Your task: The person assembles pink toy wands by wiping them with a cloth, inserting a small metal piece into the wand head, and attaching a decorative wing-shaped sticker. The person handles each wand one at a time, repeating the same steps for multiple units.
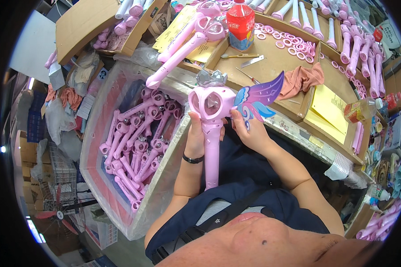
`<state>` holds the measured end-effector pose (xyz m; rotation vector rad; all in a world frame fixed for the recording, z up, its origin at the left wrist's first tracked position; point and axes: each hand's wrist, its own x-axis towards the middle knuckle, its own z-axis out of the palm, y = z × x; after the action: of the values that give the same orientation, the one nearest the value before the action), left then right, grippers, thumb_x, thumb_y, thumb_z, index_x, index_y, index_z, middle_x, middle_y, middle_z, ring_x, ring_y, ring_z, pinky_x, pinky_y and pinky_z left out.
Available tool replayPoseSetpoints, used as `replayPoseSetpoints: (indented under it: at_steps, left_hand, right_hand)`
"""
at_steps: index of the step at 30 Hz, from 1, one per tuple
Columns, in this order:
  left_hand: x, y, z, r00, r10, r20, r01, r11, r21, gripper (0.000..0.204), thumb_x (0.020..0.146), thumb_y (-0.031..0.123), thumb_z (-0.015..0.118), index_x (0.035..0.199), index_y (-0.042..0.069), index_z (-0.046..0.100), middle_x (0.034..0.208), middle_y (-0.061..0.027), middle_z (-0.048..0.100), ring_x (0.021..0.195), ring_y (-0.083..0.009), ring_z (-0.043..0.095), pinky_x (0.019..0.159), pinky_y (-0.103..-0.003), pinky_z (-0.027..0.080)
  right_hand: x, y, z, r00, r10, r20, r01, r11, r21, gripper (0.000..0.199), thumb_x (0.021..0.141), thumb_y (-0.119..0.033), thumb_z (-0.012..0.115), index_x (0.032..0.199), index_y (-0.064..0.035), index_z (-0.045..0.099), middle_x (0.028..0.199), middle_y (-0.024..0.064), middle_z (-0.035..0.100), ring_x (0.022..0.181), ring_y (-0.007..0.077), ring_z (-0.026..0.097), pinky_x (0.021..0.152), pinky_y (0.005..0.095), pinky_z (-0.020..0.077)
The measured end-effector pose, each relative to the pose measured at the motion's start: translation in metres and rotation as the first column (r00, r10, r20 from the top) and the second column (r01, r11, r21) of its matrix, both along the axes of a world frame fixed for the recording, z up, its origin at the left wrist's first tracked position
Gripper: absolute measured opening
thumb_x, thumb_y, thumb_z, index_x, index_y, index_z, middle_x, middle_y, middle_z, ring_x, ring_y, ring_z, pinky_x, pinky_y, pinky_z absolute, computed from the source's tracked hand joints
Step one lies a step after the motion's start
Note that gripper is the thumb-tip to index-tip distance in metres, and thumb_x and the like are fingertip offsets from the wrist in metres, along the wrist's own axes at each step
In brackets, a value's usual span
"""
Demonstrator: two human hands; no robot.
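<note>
left hand (194,139) grips pink wand (212,153) by its neck, wand sits between both hands. right hand (253,133) pinches purple-blue wing (266,92) beside wand's head. lined bin (160,189) sits left of left hand.

Pink toy wand (212,133) is being held nearly upright in view, long plain handle pointing down, bulbous head sitting on top, rounded windows showing a clear piece inside. Silver-grey crown (211,78) is topping the head. Flat purple-and-blue wing (263,95) is sticking out at the head's right, tip curving up; can't tell if it's seated. All is overlapping the bench's (307,143) near edge in view, not resting on it.
</note>
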<state>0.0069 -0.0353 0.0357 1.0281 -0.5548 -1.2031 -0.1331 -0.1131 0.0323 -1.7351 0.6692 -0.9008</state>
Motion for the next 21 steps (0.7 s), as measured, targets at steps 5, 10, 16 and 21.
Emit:
replayPoseSetpoints:
  at_steps: [5, 10, 16, 21]
  left_hand:
    - [0.013, 0.004, -0.002, 1.000, 0.014, 0.027, -0.015, 1.000, 0.013, 0.088, 0.081, 0.078, 0.025, 0.102, -0.001, 0.057, 0.079, -0.0073, 0.062, 0.055, -0.0133, 0.057, 0.047, -0.024, 0.046]
    - [0.024, 0.002, -0.002, 0.995, 0.021, -0.098, -0.015, 0.998, 0.056, 0.086, 0.082, 0.076, 0.026, 0.099, -0.001, 0.060, 0.077, -0.0073, 0.063, 0.058, -0.0141, 0.059, 0.051, -0.025, 0.049]
    - [0.006, 0.005, 0.000, 0.997, -0.055, 0.060, 0.056, 0.998, -0.012, 0.086, 0.081, 0.077, 0.028, 0.098, -0.001, 0.059, 0.074, -0.0062, 0.061, 0.060, -0.0127, 0.059, 0.053, -0.023, 0.048]
    - [0.012, 0.007, -0.001, 0.990, -0.055, 0.129, 0.058, 0.998, -0.022, 0.084, 0.081, 0.077, 0.029, 0.096, 0.000, 0.059, 0.073, -0.0052, 0.061, 0.061, -0.0118, 0.059, 0.055, -0.023, 0.048]
  right_hand:
    - [-0.019, 0.003, 0.023, 0.984, 0.174, 0.046, -0.179, 0.919, 0.352, 0.030, 0.097, -0.021, 0.047, 0.074, -0.0032, 0.055, 0.055, 0.0015, 0.046, 0.049, 0.0149, 0.043, 0.050, 0.0286, 0.0364]
    - [-0.010, 0.018, 0.021, 0.997, 0.056, 0.060, -0.071, 0.959, 0.276, 0.031, 0.098, -0.022, 0.046, 0.075, -0.0033, 0.054, 0.057, 0.0018, 0.047, 0.052, 0.0128, 0.045, 0.050, 0.0284, 0.0358]
    - [0.022, 0.020, 0.000, 0.975, -0.184, 0.125, 0.153, 0.962, 0.226, 0.028, 0.098, -0.020, 0.046, 0.079, -0.0015, 0.055, 0.063, 0.0045, 0.052, 0.053, 0.0151, 0.050, 0.049, 0.0299, 0.0378]
    - [0.033, 0.026, 0.006, 0.955, -0.208, 0.213, 0.144, 0.949, 0.281, 0.028, 0.098, -0.018, 0.046, 0.077, -0.0015, 0.054, 0.061, 0.0050, 0.052, 0.052, 0.0158, 0.051, 0.049, 0.0310, 0.0385]
